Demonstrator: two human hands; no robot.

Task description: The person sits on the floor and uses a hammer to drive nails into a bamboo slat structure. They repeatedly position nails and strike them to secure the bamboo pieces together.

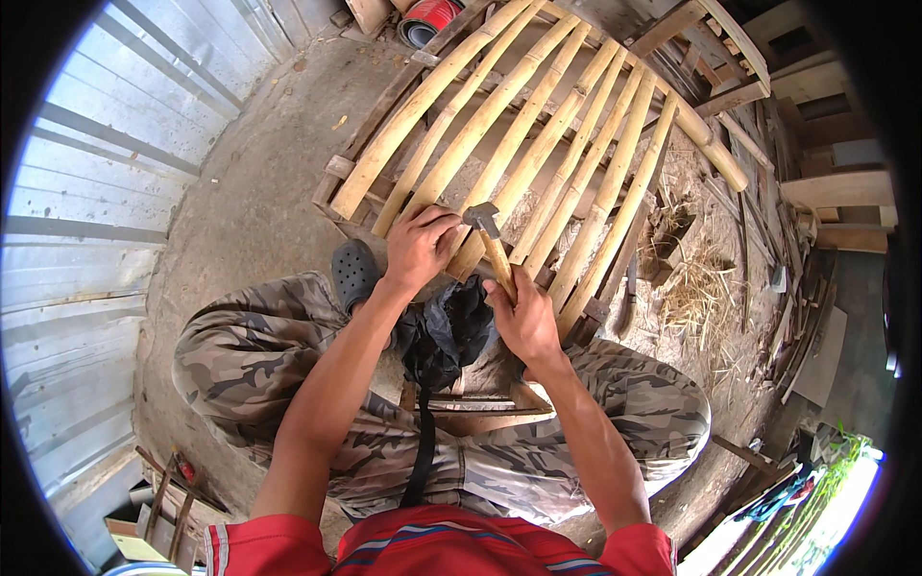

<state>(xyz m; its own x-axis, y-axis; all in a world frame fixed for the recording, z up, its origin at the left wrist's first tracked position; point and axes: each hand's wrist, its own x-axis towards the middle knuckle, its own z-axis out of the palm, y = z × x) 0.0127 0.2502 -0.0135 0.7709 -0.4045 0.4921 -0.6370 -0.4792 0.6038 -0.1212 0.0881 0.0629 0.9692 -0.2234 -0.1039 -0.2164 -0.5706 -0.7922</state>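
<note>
My right hand (524, 315) is wrapped round the wooden handle of a hammer (482, 219). The hammer's dark metal head lies just over the near end of a bamboo slat (499, 187). My left hand (423, 248) is beside the head, on the near ends of neighbouring slats, with its fingers bent and pinched together. Whatever those fingers hold, if anything, is too small to make out. The slats run away from me side by side on a wooden frame (331, 182). A black plastic bag (449, 331) hangs between my knees, below both hands.
A thick bamboo pole (706, 144) crosses the slats' far ends. Straw shavings (706, 298) litter the ground on the right, near a long blade (629, 298). Corrugated metal sheeting (106, 192) walls the left. A red can (427, 24) lies at the back, and timber (816, 317) is heaped far right.
</note>
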